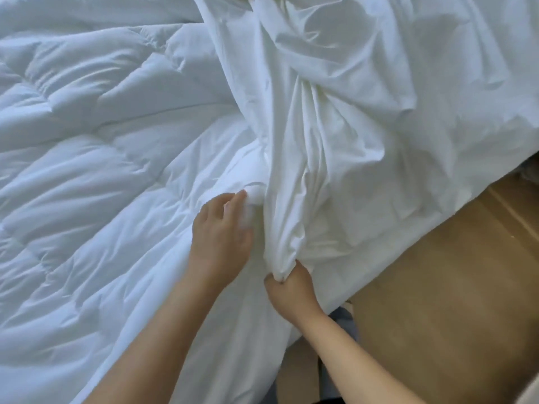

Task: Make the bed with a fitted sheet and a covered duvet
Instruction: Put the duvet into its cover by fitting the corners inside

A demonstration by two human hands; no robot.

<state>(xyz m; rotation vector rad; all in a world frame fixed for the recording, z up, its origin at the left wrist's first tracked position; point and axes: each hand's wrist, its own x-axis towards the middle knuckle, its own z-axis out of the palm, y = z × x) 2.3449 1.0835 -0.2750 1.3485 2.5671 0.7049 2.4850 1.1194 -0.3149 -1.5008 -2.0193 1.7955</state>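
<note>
View from the head camera down onto a bed. A white quilted duvet covers the left and centre of the view, its stitched panels puffed and creased. A smooth white duvet cover lies crumpled over the right half, overlapping the duvet's right edge and hanging over the side of the bed above a wooden floor. The right hand is clenched round a gathered end of the cover, which rises from the fist in tight folds and fans out toward the top of the view. The left hand lies on the duvet just beside those folds, its fingertips against a rounded bunch of duvet fabric. Motion blur and cloth hide the other fingers, so whether this hand grasps the bunch cannot be told.
</note>
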